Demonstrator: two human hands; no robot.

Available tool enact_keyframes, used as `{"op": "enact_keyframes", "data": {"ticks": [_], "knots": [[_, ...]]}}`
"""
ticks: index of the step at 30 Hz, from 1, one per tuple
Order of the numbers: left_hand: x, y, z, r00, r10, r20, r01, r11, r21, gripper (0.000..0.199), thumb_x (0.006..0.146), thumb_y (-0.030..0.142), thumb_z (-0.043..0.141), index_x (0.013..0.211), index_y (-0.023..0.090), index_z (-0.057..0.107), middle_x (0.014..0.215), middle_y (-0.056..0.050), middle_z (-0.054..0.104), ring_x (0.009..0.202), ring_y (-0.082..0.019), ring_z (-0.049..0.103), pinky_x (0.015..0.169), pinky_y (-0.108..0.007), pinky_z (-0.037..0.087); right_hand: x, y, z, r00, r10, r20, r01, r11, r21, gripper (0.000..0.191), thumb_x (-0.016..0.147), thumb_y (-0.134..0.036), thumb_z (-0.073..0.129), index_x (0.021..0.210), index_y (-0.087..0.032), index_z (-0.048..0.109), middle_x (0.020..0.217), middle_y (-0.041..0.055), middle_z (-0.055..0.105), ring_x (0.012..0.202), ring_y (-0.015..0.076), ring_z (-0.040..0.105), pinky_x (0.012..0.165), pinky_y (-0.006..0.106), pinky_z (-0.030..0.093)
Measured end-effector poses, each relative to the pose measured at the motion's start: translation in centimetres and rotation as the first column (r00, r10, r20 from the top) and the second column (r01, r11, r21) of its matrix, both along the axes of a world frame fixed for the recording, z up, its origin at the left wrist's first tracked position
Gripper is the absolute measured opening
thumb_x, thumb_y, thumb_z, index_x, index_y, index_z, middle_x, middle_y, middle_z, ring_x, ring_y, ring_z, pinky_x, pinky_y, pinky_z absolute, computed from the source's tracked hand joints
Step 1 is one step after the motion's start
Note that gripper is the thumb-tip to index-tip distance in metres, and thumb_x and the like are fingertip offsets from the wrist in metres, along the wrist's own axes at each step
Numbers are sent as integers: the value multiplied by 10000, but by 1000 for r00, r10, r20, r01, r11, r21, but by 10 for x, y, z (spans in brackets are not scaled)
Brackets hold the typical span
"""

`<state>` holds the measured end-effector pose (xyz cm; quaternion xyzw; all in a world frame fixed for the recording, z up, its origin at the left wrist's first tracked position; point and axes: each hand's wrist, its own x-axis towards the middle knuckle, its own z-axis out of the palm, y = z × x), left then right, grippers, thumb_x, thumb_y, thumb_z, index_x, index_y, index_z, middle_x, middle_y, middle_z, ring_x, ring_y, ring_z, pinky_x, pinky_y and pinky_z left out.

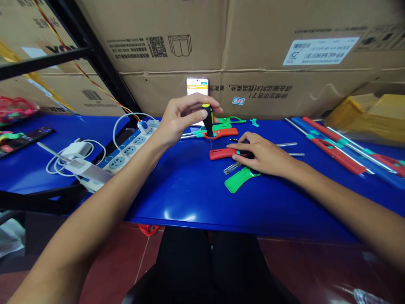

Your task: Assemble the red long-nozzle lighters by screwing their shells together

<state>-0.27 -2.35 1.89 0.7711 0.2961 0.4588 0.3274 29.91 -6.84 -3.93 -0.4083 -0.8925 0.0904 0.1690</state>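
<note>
Blue table (pixel 190 192), screwdriver (pixel 208 121) in left hand (pixel 181 119)

Large printed cardboard boxes (pixel 253 38) wall the back of a blue table (pixel 190 207), one bearing a white label (pixel 321 50). A phone (pixel 197 86) with a lit screen stands up before them. At the left, a white power strip (pixel 139 139) lies near a black metal frame (pixel 76 54); a twisted red-and-yellow wire (pixel 79 69) runs down. Reddish tiles (pixel 110 261) floor the room.
</note>
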Motion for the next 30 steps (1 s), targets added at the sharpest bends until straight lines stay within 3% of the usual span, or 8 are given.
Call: {"op": "enact_keyframes", "data": {"ticks": [6,11,15,22,28,30], "knots": [[1,-2,1,1000,4,25,-3,999,-39,333,937,509,878,1100,232,790,1120,-88,803,1079,-331,842,768,-425,726,0,0,0,1000,-5,-2,5,1000,-5,490,1102,-565,593,1498,-345,780,1270,140,698,1168,351,699,1085,586,582],[5,-5,1,973,-169,158,193,969,-152,433,902,559,914,1071,213,717,1243,-100,813,1160,-350,834,886,-478,733,1,1,-2,1000,11,-1,-11,1000,26,495,1115,-558,579,1490,-309,785,1263,148,690,1161,337,701,1074,556,588],[5,2,-8,918,-287,275,340,925,-169,515,856,556,970,1076,231,637,1189,-66,829,1139,-315,834,959,-489,718,2,2,-4,1000,14,-5,-14,999,40,492,1114,-563,583,1491,-319,785,1256,144,696,1143,331,704,1059,541,595],[10,9,-19,914,-267,306,326,931,-163,505,884,629,924,1106,257,665,851,-7,684,832,-201,761,808,-380,683,2,2,-3,1000,14,-2,-14,999,31,491,1114,-564,583,1491,-323,786,1263,142,701,1161,332,707,1072,540,595],[14,-4,-8,902,-329,278,384,907,-173,420,1038,644,696,1109,230,721,883,-49,677,869,-231,760,810,-408,684,2,2,-3,1000,13,10,-13,1000,21,504,1113,-561,578,1502,-312,779,1284,148,697,1177,342,700,1071,546,588],[13,-6,-7,904,-343,255,391,905,-170,418,1042,637,700,1114,226,731,923,-65,709,929,-257,788,838,-424,695,1,2,-3,1000,13,14,-14,1000,19,511,1114,-564,574,1501,-302,780,1284,150,692,1180,340,700,1075,540,586]]}}
